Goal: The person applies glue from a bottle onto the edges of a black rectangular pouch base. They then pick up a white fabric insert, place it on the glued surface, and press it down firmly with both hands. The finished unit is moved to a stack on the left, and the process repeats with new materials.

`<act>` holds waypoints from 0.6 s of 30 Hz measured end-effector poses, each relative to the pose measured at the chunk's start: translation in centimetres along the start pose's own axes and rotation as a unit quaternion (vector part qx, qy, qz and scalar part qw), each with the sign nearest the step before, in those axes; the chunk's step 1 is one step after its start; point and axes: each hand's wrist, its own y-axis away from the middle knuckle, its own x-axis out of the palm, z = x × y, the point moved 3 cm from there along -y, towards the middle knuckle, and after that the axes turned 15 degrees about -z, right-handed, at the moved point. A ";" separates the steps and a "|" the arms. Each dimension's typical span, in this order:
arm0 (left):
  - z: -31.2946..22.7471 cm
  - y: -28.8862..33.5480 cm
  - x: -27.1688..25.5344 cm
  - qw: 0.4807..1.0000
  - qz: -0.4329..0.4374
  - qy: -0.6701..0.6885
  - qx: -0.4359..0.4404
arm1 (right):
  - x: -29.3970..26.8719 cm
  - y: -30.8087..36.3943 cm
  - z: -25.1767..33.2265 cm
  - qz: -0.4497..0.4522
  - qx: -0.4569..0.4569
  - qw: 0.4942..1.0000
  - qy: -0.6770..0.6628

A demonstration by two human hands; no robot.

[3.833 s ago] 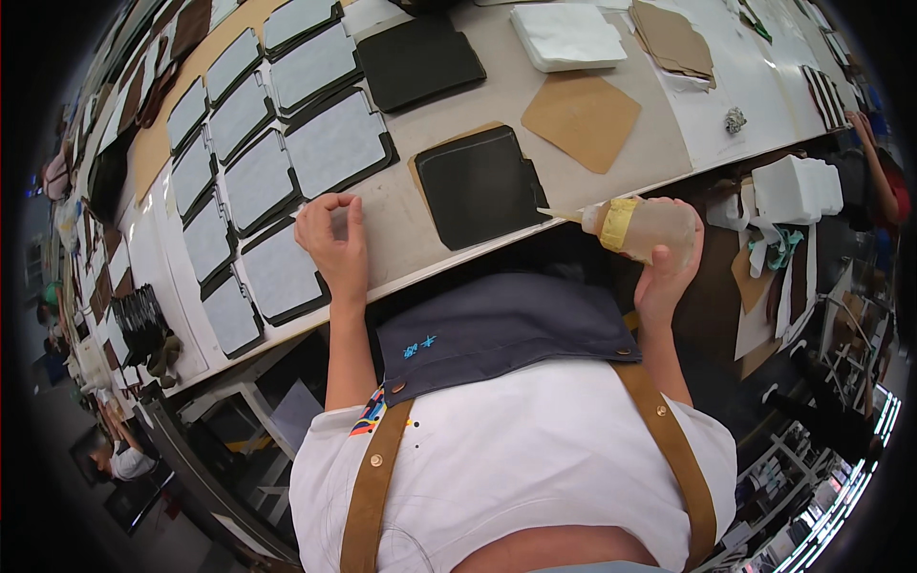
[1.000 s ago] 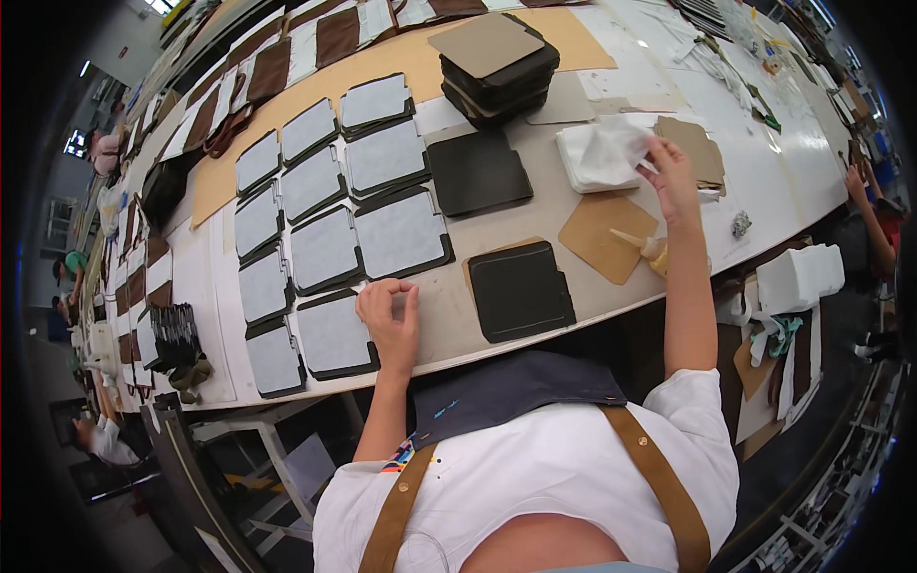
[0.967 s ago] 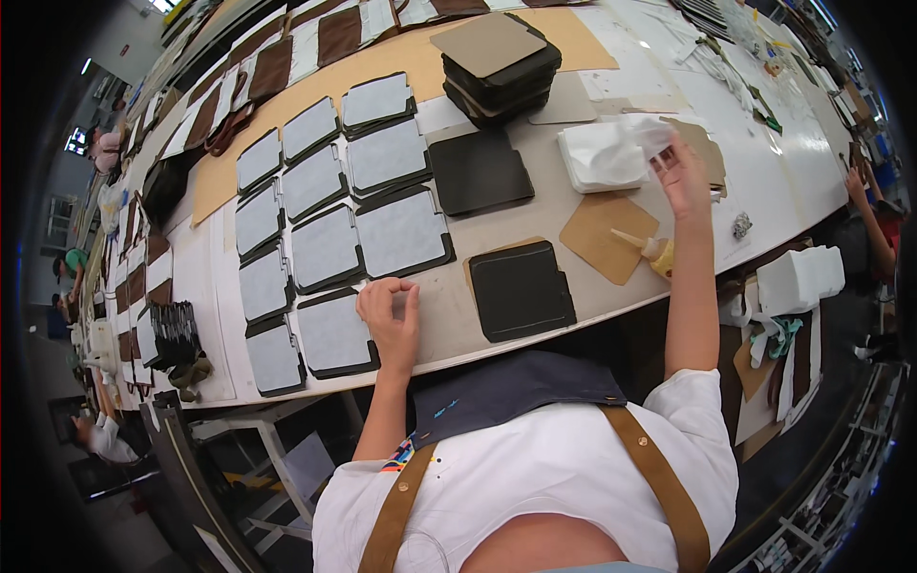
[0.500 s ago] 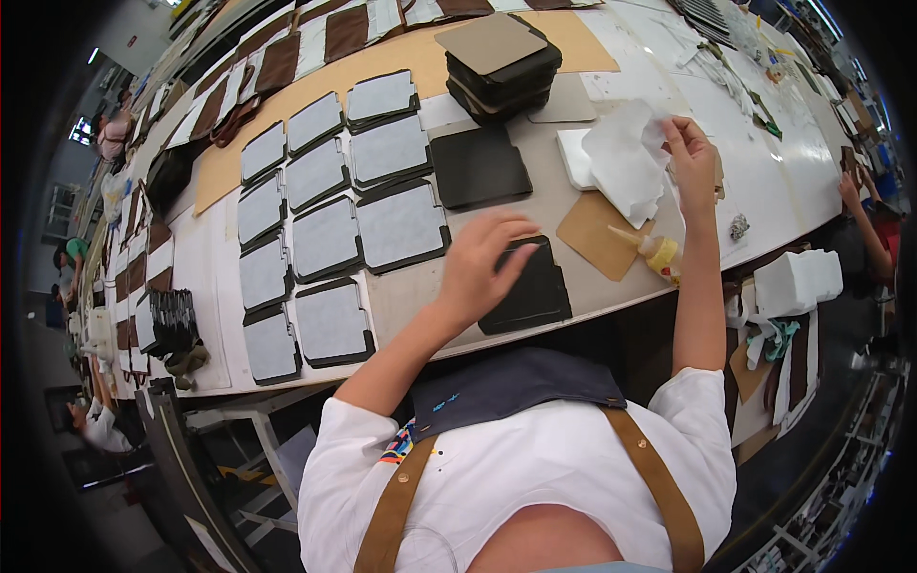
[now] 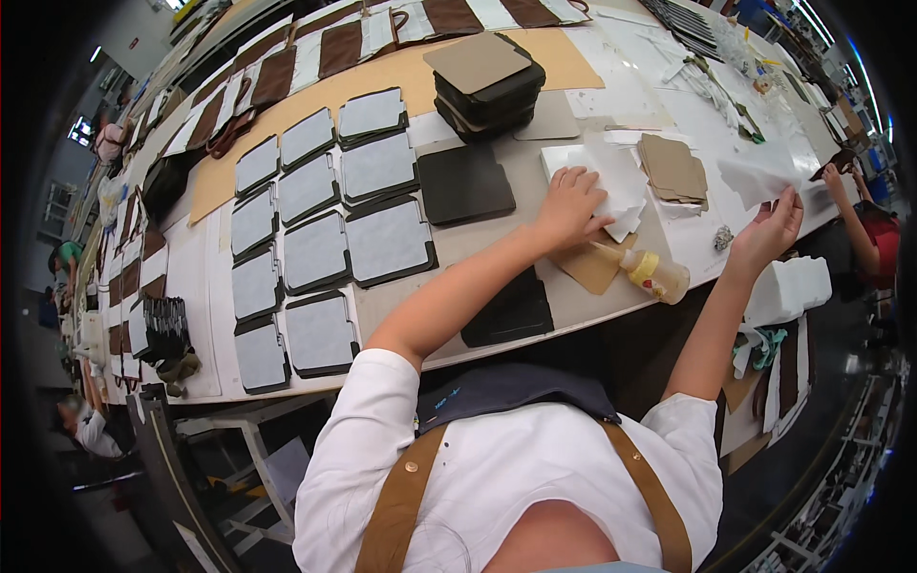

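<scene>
My right hand (image 5: pixel 769 229) pinches a thin, translucent white sheet (image 5: pixel 755 181) at the right side of the table. My left hand (image 5: pixel 573 205) rests with its fingers apart on a small pile of white sheets (image 5: pixel 621 191). Just below that hand lies a tan card (image 5: pixel 587 267), partly covered. Beside it a glue bottle (image 5: pixel 659 277) with a yellow collar lies on its side, its nozzle pointing left. Under my left forearm a black panel (image 5: pixel 506 310) lies near the table's front edge, partly hidden. Another black panel (image 5: pixel 465 186) lies farther back.
Several black panels faced with pale grey sheets (image 5: pixel 387 239) lie in rows on the left. Behind stands a tall stack of black pieces (image 5: pixel 487 100) topped by a tan board. Tan cards (image 5: pixel 673 170) are piled at right. A co-worker's arm (image 5: pixel 855 224) shows at far right.
My right hand has moved right and down with a white sheet, away from the pile. My left hand has gone from above the near black panel to the white sheets.
</scene>
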 end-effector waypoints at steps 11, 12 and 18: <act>-3.7 3.3 -14.1 0.790 0.020 0.480 -0.382 | 1.7 22.2 4.2 0.546 -0.315 0.760 0.158; -3.7 4.3 -15.0 0.802 0.034 0.442 -0.400 | 1.3 23.3 4.0 0.560 -0.319 0.750 0.150; -3.0 9.0 -17.9 0.752 -0.101 0.432 -0.487 | -0.3 27.1 4.0 0.631 -0.259 0.725 0.098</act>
